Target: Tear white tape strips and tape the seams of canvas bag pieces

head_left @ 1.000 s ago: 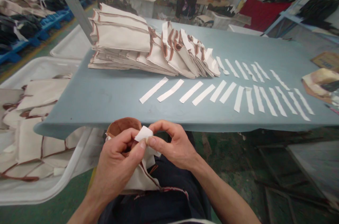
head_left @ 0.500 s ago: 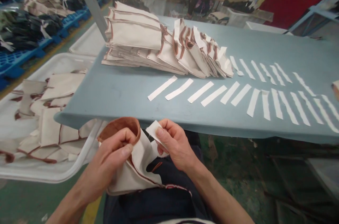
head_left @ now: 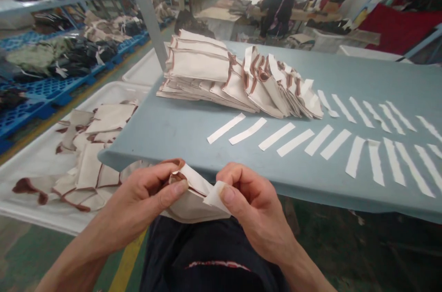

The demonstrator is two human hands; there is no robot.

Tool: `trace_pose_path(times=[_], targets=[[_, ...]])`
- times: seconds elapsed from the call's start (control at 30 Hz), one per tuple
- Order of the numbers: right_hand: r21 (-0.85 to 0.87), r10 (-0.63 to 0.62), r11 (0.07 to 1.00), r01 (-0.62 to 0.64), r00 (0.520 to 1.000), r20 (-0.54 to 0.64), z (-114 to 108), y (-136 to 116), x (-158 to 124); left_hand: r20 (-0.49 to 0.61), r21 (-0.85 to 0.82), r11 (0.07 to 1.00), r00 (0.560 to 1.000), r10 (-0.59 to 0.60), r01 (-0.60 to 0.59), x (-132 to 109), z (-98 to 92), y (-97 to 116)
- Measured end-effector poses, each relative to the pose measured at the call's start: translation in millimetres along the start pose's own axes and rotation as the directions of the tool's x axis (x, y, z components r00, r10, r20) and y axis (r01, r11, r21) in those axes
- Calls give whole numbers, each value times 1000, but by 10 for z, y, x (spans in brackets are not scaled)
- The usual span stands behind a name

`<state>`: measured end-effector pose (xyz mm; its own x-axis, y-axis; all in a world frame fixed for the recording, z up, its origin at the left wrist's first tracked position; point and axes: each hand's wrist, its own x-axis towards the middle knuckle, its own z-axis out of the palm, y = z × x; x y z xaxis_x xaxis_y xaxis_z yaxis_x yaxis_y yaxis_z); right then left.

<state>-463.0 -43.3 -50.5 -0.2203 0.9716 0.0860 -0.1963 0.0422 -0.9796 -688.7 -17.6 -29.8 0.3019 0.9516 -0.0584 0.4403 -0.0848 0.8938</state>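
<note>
Our L hand (head_left: pixel 154 193) is closed in a pinch, thumb vs. fingers, on the brown-edged rim of a cream bag (head_left: pixel 188 209). Our R hand (head_left: pixel 257 207) is narrow too, pinching a white strip (head_left: pixel 214 198) btwn thumb & fingers, its free end pointing L across the bag; we can't tell if strip & bag touch. Bag is in front of us, above our dark clothing (head_left: pixel 214 248), just off the near edge of the blue-grey table (head_left: pixel 162 137).

On the table, beyond our hands, we see loose strips (head_left: pixel 295 142) in approx. 2 rows, running off to the R. Behind the near row's L end we have a pile of cream bags (head_left: pixel 200 66), flat & stacked at L, leaning & fanned at R, a few w/ white strips on top.

L of the table: white bin (head_left: pixel 20 202) w/ more cream bags, jumbled. Farther L, blue pallets (head_left: pixel 72 82) w/ dark & greenish goods. At back, a person in dark clothes (head_left: pixel 279 8) by a worktable; red cloth (head_left: pixel 397 29) far R.
</note>
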Motion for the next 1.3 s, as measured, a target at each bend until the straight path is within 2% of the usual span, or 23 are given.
trace_pose_path(times=[0.1,0.23,0.4,0.63,0.8,0.97,1.07,1.2,1.3], targets=[[-182,-183,968,172,982,-41,33,-159,-17,28,-76,997,1000,12,-10,35,117,35],[-384,-277,898,213,954,-118,81,-147,-31,90,-181,983,996,9,8,62,234,10],[-500,-298,845,191,943,-144,82,-24,20,178,-294,956,983,53,2,114,297,-59],[-533,-252,836,126,953,-171,92,43,63,192,-329,944,980,59,8,139,334,-71],[-628,-220,774,78,964,-152,94,76,77,189,-304,953,980,61,-1,136,326,-90],[-669,-223,742,44,958,-183,133,89,95,158,-287,957,983,90,-41,145,339,-133],[-719,-262,693,47,946,-191,158,103,95,157,-291,956,984,86,-37,152,353,-147],[-822,-386,562,94,909,-160,174,138,88,143,-279,960,987,68,-25,159,369,-162],[-838,-399,537,92,903,-156,180,161,88,138,-269,963,989,56,-17,160,377,-185]])
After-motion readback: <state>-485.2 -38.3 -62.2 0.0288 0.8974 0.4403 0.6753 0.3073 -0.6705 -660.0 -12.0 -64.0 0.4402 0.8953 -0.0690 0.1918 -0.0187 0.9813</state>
